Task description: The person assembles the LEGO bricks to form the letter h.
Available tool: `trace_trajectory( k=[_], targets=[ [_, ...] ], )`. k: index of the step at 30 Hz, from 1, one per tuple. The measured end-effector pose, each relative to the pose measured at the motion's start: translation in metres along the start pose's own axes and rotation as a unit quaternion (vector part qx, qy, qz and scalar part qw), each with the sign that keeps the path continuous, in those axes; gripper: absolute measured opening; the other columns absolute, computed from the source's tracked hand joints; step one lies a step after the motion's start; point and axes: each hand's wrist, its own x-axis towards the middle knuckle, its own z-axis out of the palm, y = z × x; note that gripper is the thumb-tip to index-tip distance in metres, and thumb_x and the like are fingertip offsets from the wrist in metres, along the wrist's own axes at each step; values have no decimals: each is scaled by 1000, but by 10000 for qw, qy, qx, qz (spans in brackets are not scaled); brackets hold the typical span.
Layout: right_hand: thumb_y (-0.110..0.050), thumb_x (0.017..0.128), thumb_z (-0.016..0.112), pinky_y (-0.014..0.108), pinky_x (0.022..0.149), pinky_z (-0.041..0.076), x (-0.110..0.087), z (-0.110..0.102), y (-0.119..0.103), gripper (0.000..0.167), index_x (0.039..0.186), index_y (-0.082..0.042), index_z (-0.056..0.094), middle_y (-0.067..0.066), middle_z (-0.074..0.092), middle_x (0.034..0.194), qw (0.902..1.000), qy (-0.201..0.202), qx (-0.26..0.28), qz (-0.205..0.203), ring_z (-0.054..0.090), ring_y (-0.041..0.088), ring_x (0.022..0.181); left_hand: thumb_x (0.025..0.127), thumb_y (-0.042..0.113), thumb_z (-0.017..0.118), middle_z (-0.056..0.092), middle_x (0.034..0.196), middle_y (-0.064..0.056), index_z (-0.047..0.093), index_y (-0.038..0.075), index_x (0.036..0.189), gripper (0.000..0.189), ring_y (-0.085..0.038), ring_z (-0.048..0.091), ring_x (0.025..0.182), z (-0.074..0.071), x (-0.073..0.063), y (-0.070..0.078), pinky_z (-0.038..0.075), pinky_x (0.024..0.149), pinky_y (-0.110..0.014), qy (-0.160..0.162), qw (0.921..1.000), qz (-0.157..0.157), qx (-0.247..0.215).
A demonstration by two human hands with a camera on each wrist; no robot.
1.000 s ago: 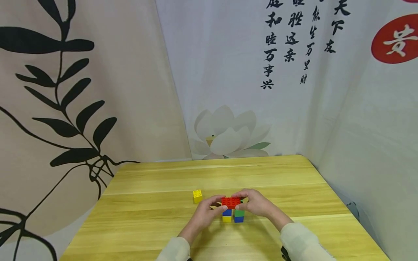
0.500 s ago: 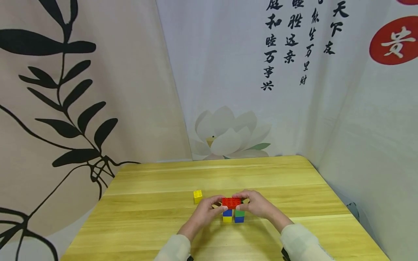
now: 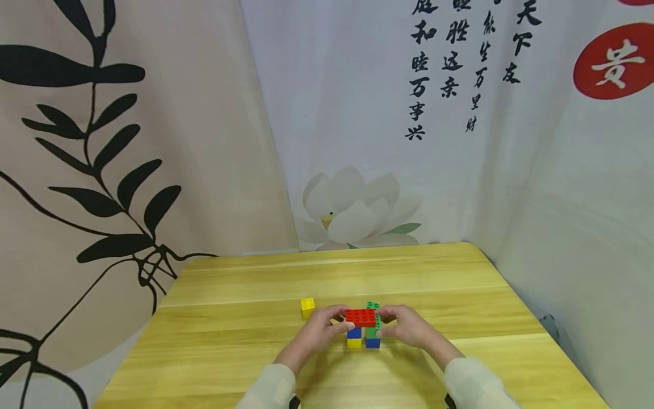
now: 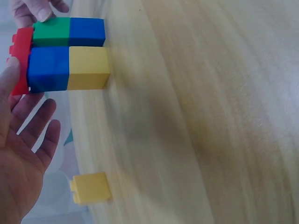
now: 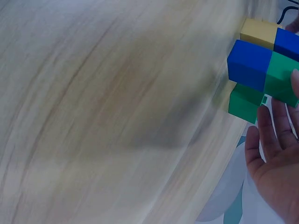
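Note:
My left hand (image 3: 318, 332) pinches a red toy building brick (image 3: 360, 318) between thumb and fingers. The red brick lies across two short stacks, over a blue brick (image 4: 48, 68) on a yellow one (image 4: 88, 68), and partly over a green brick (image 5: 282, 77) on a blue one (image 5: 249, 64). Some green studs show to the red brick's right. At that green brick is my right hand (image 3: 409, 325), its thumb on the near face and its fingers curled behind. Another green brick (image 5: 245, 102) stands just behind the right stack, partly hidden in the head view.
A single yellow brick (image 3: 307, 307) stands on the wooden table (image 3: 230, 341), beyond and left of my left hand. A printed curtain (image 3: 357, 113) hangs behind the table's far edge.
My right hand has let go of the red brick's right end and shifted slightly right and down to the green brick. The left hand keeps its grip on the red brick.

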Motion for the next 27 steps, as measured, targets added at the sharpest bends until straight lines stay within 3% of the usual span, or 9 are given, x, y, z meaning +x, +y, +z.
trace_trajectory(
  k=[7, 17, 23, 27],
  targets=[
    [-16, 85, 78, 55, 92, 47, 0, -1, 0, 43, 124, -3, 65, 3, 67, 111, 10000, 48, -83, 2, 59, 32, 108, 96, 33, 67, 68, 108, 4, 67, 13, 125, 36, -15, 59, 97, -3, 3, 4, 50, 77, -31, -122, 9996, 24, 258],
    [-12, 85, 77, 57, 94, 46, 0, -2, -3, 42, 124, -2, 66, 5, 67, 111, 9994, 1, -332, -75, 59, 34, 108, 96, 32, 67, 68, 108, 2, 66, 11, 127, 37, -17, 60, 96, -4, 3, 4, 50, 75, -31, -144, 9995, 32, 274],
    [-26, 87, 78, 54, 91, 48, 2, -3, -8, 54, 134, -5, 60, 4, 65, 118, 9998, -48, -150, -96, 57, 30, 111, 96, 32, 67, 68, 106, 3, 67, 11, 125, 36, -16, 60, 93, -5, 4, 4, 50, 73, -30, -173, 9993, 60, 312],
    [-32, 89, 76, 45, 84, 50, 4, -1, -11, 47, 129, -9, 65, 2, 66, 113, 9997, 61, -8, -251, 57, 23, 104, 96, 33, 67, 69, 107, 3, 68, 11, 125, 36, -15, 60, 95, -5, 4, 3, 50, 75, -32, -160, 9990, 127, 406]
  ],
)
